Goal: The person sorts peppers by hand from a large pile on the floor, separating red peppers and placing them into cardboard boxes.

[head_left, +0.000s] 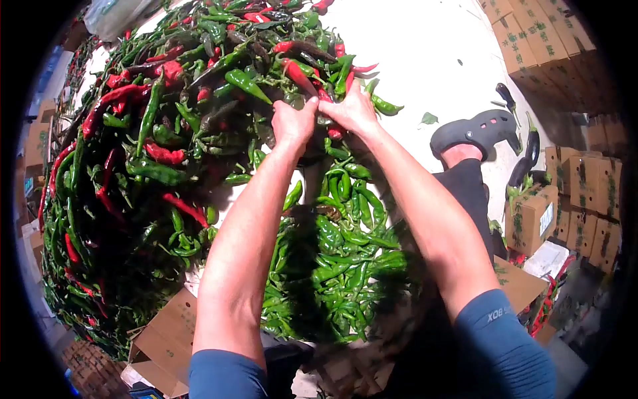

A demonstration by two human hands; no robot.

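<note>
Both of my hands reach forward to the near right edge of a large heap of red and green peppers (163, 154). My left hand (293, 122) has its fingers pressed together beside a red pepper (298, 76). Close to it, almost touching, my right hand (351, 110) pinches at the peppers, with a green pepper (345, 72) just above its fingers. What either hand grips is too small or hidden to name. Below my wrists, between my forearms, lie many green peppers (355, 233), partly in shadow.
A grey shoe (473, 133) stands on the white sheet (419, 60) at right. Dark eggplants (525, 159) lie beyond it. Cardboard boxes (585, 183) are stacked at the right, and an open carton (166, 336) sits at lower left. A plastic bag (109, 18) lies at top left.
</note>
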